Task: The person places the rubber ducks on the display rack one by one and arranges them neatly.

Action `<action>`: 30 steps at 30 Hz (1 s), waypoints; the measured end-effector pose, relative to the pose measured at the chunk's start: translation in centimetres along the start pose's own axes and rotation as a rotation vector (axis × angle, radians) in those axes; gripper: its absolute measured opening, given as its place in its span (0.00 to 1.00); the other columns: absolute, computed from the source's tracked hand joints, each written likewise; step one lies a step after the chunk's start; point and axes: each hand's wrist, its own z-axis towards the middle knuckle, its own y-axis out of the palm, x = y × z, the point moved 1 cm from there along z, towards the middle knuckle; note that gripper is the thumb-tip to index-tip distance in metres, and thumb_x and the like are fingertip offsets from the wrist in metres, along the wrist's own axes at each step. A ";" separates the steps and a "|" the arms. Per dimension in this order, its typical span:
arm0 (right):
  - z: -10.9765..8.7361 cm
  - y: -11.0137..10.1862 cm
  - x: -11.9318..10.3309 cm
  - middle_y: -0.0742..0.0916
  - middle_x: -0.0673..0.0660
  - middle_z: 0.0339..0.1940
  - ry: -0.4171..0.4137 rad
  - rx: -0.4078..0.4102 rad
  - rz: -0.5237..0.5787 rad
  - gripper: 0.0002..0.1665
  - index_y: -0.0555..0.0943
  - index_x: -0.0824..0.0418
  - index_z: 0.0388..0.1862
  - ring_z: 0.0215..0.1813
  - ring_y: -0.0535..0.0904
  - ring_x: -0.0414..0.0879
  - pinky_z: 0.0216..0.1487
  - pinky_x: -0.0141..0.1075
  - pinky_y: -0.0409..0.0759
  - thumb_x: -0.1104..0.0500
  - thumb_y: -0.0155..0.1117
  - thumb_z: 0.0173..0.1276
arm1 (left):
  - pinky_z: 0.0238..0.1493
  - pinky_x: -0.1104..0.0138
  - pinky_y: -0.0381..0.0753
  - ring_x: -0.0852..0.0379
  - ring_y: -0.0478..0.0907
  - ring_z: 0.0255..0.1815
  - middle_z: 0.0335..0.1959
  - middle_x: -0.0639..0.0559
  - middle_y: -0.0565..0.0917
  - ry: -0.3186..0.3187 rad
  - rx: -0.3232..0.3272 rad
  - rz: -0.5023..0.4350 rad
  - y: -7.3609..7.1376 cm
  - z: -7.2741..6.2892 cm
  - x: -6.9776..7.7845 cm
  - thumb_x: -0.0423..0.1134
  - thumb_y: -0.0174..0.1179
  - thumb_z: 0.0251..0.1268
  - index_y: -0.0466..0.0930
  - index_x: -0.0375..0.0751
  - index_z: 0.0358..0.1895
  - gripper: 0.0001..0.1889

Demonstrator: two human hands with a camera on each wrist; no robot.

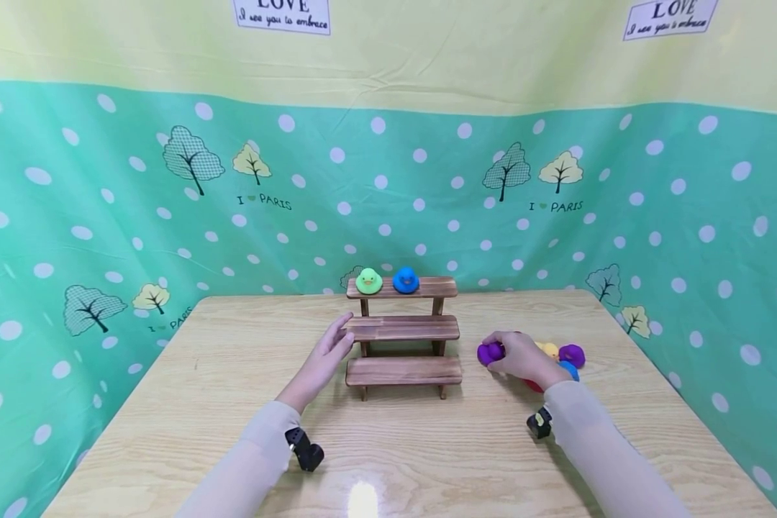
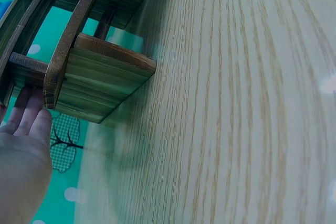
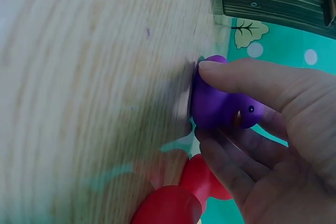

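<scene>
Right of a three-tier wooden stand (image 1: 403, 370), my right hand (image 1: 524, 356) grips a purple rubber duck (image 1: 490, 353) between thumb and fingers. In the right wrist view the purple duck (image 3: 218, 98) is on or just over the tabletop, its eye and beak visible. My left hand (image 1: 326, 352) is at the stand's left side with fingers extended; in the left wrist view its fingers (image 2: 37, 116) lie by the end of a shelf, contact unclear. On the top tier sit a green duck (image 1: 368, 281) and a blue duck (image 1: 405, 280).
Beside and behind my right hand are more ducks: a yellow one (image 1: 547, 350), a purple one (image 1: 572, 355), a blue one (image 1: 569, 370) and red ones (image 3: 168, 205), partly hidden. A patterned cloth (image 1: 375, 180) hangs behind the wooden table (image 1: 233, 374).
</scene>
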 end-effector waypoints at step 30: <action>-0.3 -2.6 -1.4 0.86 0.65 0.47 -0.053 0.161 0.049 0.27 0.80 0.70 0.58 0.45 0.82 0.55 0.50 0.51 0.83 0.61 0.74 0.61 | 0.74 0.52 0.63 0.38 0.59 0.74 0.73 0.30 0.61 -0.002 0.016 0.008 0.1 0.1 0.0 0.42 0.46 0.82 0.53 0.43 0.79 0.28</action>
